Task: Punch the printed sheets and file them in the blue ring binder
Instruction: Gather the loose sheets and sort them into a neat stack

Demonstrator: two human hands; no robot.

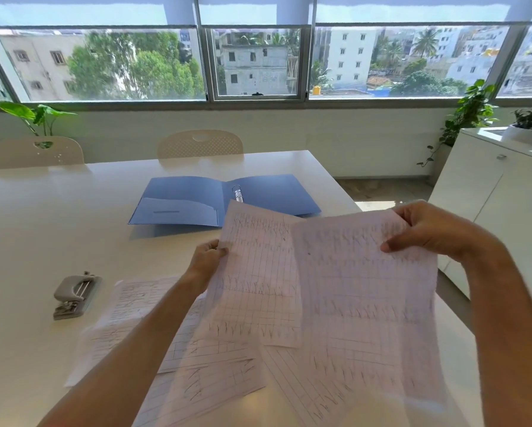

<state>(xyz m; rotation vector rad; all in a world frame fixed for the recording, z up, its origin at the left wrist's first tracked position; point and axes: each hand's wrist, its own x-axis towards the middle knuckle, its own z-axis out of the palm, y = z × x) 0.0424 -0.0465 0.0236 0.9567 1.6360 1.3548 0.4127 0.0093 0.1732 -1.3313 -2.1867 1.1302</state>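
Loose sheets point(197, 359): lying nearest the camera on the table point(43, 211), overlapping one another under the forearms, printed with ruled grids and marks too blurred to read.

Left sheet point(258, 282): being held up above the table, its left edge pinched by the left hand point(207, 257), thumb on the front face, fingers behind.

Right sheet point(366, 288): being held up beside the first, its left edge overlapping that sheet; the right hand point(428, 232) is pinching its top right corner, thumb in front, fingers curling behind.

Binder point(224, 200): blue, lying open and flat on the table beyond both hands, well apart from them. Its metal ring point(237, 192) is standing at the spine; the left cover is carrying a pocket. The top corner of the left sheet is covering part of the binder's near edge and the lower part of the ring mechanism.

Punch point(75, 292): grey, sitting on the table to the left of the left forearm, just beside the loose sheets, not touched by either hand.

Chairs point(200, 144): two pale ones standing at the far side of the table.

Cabinet point(499, 192): white, standing to the right, bearing a potted plant point(528, 124).

Windows point(255, 63): running along the far wall, showing buildings and trees.
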